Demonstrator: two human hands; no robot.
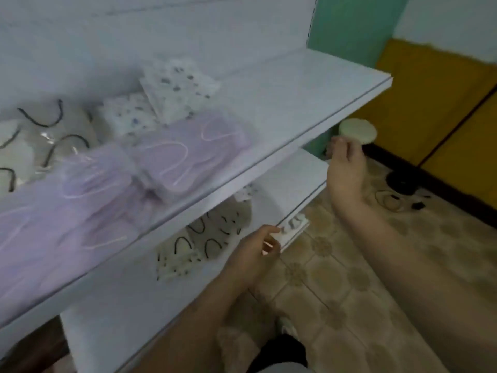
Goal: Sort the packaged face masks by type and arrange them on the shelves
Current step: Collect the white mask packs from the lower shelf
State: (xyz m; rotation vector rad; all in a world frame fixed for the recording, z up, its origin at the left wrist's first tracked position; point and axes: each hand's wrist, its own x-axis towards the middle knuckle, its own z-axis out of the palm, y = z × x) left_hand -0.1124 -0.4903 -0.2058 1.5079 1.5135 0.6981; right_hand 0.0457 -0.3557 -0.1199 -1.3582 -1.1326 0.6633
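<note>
- Lilac packaged masks (pixel 172 154) take up the lower left and middle of the upper shelf (pixel 309 84), overlapping each other in clear wrappers, white ear loops showing.
- Behind them, toward the upper middle of the frame, sit white masks with dark speckles (pixel 174 87), one pack tilted up against the back panel.
- Far left edge: pale masks with black ear loops (pixel 48 125), partly cut off by the frame.
- Lower shelf (pixel 295 179), centre of the frame: a small heap of more black-loop masks (pixel 215 232) plus a speckled pack (pixel 174 267) at the front of the heap.
- Left hand (pixel 258 251), centre bottom, pinches a small white pack (pixel 293 230) right at the front lip of the lower shelf; pretty blurry, so can't make out the print.
- Right hand (pixel 347 160), right of centre, is raised off the shelf end with fingers curled round a pale round thing (pixel 357 130). Can't tell what it is.
- Shelving is white, glossy, with a plain white back panel.
- Room-wise: green wall (pixel 349 28) in the upper right, a yellow panel with a dark strip (pixel 435 98) at right, beige patterned floor tiles (pixel 349 278) lower right, and some dark cables and a black object (pixel 400 184) lying on the floor.
</note>
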